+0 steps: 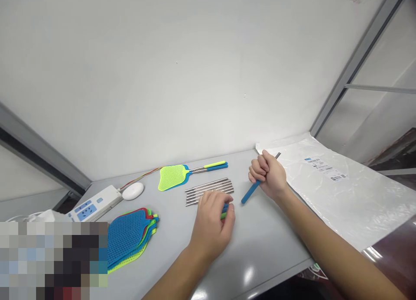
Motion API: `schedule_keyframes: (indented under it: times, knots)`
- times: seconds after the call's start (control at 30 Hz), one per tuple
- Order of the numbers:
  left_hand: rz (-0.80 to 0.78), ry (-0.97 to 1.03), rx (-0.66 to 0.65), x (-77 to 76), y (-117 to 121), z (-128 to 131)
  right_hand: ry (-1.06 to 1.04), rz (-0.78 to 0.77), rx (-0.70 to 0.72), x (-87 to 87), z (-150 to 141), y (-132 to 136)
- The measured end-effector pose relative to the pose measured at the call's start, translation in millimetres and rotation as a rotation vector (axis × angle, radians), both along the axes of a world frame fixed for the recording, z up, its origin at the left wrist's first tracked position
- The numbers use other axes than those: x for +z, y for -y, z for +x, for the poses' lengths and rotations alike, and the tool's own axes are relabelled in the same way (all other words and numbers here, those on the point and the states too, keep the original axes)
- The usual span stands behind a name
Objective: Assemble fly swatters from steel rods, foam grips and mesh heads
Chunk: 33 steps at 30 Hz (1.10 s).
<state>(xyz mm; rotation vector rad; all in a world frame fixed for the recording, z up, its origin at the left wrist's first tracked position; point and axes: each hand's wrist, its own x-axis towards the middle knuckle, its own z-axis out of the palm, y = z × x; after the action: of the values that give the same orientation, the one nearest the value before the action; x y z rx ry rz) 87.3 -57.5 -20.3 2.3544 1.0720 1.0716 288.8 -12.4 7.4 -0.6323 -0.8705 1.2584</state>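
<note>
My right hand [271,175] is closed in a fist around a blue handle [251,193], which slants down to the left. A short piece of dark metal rod pokes out above the fist. My left hand [214,215] curls low over the table, its thumb and fingers around several blue, green and red handles [224,214], mostly hidden by the palm. Just beyond its fingers lies a row of silver metal rods [209,189]. Behind them rest fly swatters with a yellow-green head [173,177], and blue and yellow-green handles.
A stack of blue, red and green swatter heads [128,230] lies at the left. A white power strip [94,203] and a round white disc [133,190] stand behind it. White plastic packaging [351,196] covers the right side. A wall [208,74] closes the back.
</note>
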Motion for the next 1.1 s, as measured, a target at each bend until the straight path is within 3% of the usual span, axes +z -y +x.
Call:
schedule_keyframes:
  times: [0.27,0.5,0.67,0.9,1.1]
  knots:
    - [-0.007,-0.249,-0.038,-0.7,1,3,-0.253,-0.107,0.091,6.3,-11,1]
    - [0.091,-0.229,-0.054,0.3,5,3,-0.256,-0.190,0.173,15.6,-27,-13]
    - [0.200,-0.103,0.039,-0.4,4,0,-0.203,-0.276,0.200,12.1,-39,-22]
    - [0.348,-0.042,0.100,-4.8,0,1,0.063,-0.322,0.303,-2.8,-45,-7]
    - [0.286,-0.081,0.131,-13.1,-1,5,0.181,-0.337,0.189,-23.9,-39,0]
